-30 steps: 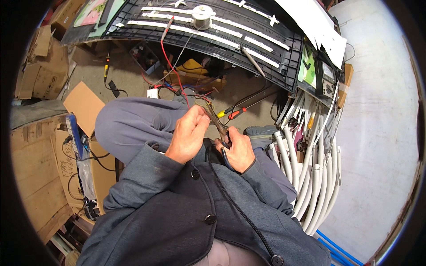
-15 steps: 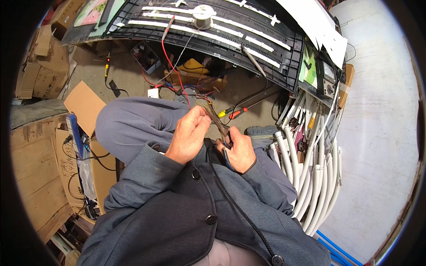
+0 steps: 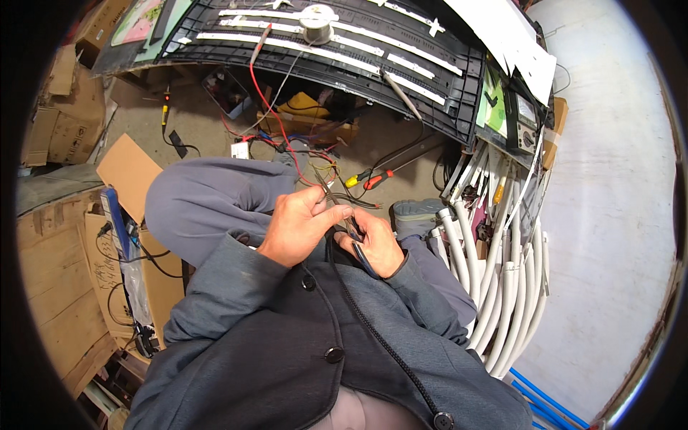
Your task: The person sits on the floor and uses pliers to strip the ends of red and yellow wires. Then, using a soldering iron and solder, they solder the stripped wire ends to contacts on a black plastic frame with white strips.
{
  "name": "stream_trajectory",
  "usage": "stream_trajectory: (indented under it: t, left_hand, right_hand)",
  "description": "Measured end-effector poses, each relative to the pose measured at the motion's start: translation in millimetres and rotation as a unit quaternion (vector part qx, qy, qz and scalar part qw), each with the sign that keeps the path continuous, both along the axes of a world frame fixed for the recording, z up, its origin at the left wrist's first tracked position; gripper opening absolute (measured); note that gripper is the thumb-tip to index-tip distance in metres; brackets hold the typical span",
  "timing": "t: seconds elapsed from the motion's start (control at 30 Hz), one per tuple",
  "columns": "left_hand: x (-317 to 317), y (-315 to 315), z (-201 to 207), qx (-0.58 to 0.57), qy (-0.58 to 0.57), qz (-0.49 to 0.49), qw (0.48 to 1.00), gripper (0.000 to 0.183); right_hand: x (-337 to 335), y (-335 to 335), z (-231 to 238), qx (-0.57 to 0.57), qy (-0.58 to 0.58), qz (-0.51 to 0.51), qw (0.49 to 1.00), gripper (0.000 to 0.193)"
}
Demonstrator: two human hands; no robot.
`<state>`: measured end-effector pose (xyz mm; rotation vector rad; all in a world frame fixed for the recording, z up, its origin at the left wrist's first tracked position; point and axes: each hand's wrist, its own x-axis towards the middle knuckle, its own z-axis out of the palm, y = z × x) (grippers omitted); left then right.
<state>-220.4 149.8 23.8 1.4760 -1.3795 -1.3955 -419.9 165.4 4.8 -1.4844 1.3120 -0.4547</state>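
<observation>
Both my hands work close together in front of my coat. My left hand (image 3: pixel 295 223) is closed, its thumb and finger pinching thin wires (image 3: pixel 327 188) that run up toward the floor. My right hand (image 3: pixel 376 246) is wrapped round a dark-handled hand tool (image 3: pixel 364 258), like pliers or scissors; its exact kind is partly hidden by the fingers. The tool's head meets the wires beside my left thumb. Beyond my hands, a tangle of coloured wires (image 3: pixel 326 166) and a red test lead (image 3: pixel 278 118) lie loosely, with dark cable ends (image 3: pixel 365 203) nearby.
Ahead stands a black panel (image 3: pixel 344 72) with white strips, a solder spool (image 3: pixel 316 26) and test probes on it. Screwdrivers (image 3: pixel 378 180) lie on the floor. To the right are an analog meter (image 3: pixel 527 125) and white tubes (image 3: pixel 494 301); cardboard boxes (image 3: pixel 72 132) stand left.
My hands have drawn closer together, the left thumb now reaching toward the tool's head. Dark cable ends show beyond my right hand. The whole view has shifted slightly.
</observation>
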Motion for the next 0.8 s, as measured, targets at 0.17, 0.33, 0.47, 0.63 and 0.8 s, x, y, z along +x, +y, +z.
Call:
stream_trajectory:
  t: [0.17,0.33,0.47,0.63,0.8]
  left_hand:
    - [-2.4,5.8,-18.3,0.006,0.092,0.019,0.996,0.041]
    - [-2.3,5.5,-15.9,-0.014,0.076,0.013,0.997,0.045]
    - [-2.8,7.3,-18.3,-0.023,0.078,0.017,0.997,0.044]
    - [-5.8,4.5,-1.9,-0.054,0.055,0.022,0.997,0.044]
    - [-5.5,6.2,-3.4,-0.07,0.026,0.033,0.997,0.051]
  right_hand:
    - [0.9,0.1,-3.1,0.001,-0.028,0.008,1.0,0.036]
    - [1.1,-0.1,0.2,0.004,-0.028,0.008,1.0,0.036]
    - [1.4,-1.5,2.0,-0.001,-0.01,0.012,1.0,0.036]
    - [-0.3,-0.5,-0.2,0.002,-0.003,0.01,1.0,0.037]
    - [2.0,-0.8,3.6,0.006,-0.006,0.003,1.0,0.039]
